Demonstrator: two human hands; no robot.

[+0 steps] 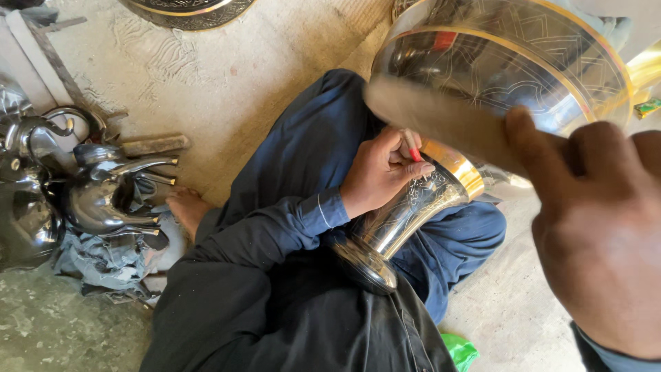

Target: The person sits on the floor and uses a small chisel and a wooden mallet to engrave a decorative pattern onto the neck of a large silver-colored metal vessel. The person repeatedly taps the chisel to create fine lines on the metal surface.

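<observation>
Left hand: the left hand (382, 172) is curled shut, pinching a red-tipped engraving tool (413, 148) against the upper wall of an engraved metal vase (406, 213)
Right hand: the right hand (595, 241) is raised close to the camera, fingers closed over the rim of a large engraved metal bowl (509, 69), which looks blurred
Vase position: it lies tilted across the lap, foot low toward the body, mouth with its gold band (454, 165) pointing up and away; the left forearm in a blue sleeve (289, 220) rests along it
Vase handling: judged from its polished silver skin, it is stiff, fairly heavy and slippery; the thin engraved wall could dent or scratch; the narrow waist above the foot looks like the surest place to hold, with the lap steadying it
Bowl handling: broad, smooth and shiny with a gold line near the edge; held at one rim only, it probably pulls hard on the fingers and could slip
Surroundings: polished metal jugs with curved spouts (113, 189) stand on crumpled cloth (103, 262) at the left, well apart from the vase; a bare foot (186, 207) lies beside them on the dusty floor (220, 76); a green scrap (460, 351) shows by the knee
</observation>
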